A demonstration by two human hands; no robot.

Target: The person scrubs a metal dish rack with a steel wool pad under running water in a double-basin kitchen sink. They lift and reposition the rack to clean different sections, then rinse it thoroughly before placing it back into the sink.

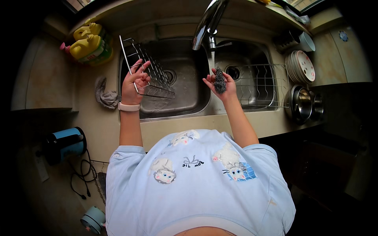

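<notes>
My left hand [134, 85] grips the edge of a metal wire rack [155, 69], tilted up over the larger left basin [189, 67] of a steel double sink. In my upturned right hand [227, 85] lies a grey steel-wool scourer [220, 81], held over the divider between the basins. Just beyond that hand stands the chrome faucet [203, 26], its spout pointing to the left basin. A second wire rack [262, 85] lies across the smaller right basin [245, 53], to the right of my right hand.
Yellow jugs [85, 48] stand at the back left, with a grey cloth [106, 94] nearer me. Stacked plates [304, 66], metal bowls [302, 104] and a pale cup [307, 41] line the right counter. A blue-and-black appliance [66, 144] with a cord [82, 174] sits at left.
</notes>
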